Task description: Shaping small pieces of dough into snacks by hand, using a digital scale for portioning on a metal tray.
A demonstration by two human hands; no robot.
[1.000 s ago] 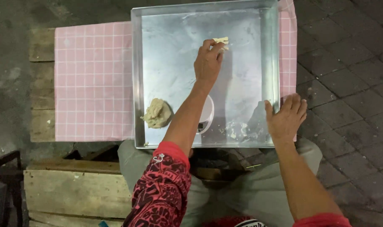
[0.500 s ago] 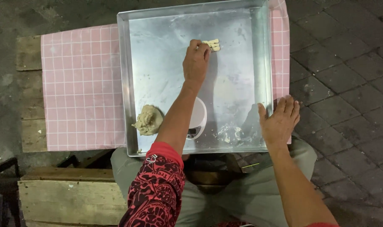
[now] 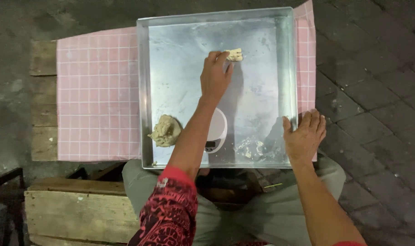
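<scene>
The left forearm covers much of the white kitchen scale (image 3: 218, 132); its display is too small to read; the wooden crate (image 3: 80, 214) is cut off below

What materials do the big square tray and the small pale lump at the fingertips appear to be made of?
The tray looks like thin sheet metal, probably aluminium: dull silver, scuffed, with soft reflections and folded walls. The small lump at the left hand looks like soft dough: pale beige, matte, uneven in shape. The bigger lump near the tray's left wall looks the same.
</scene>
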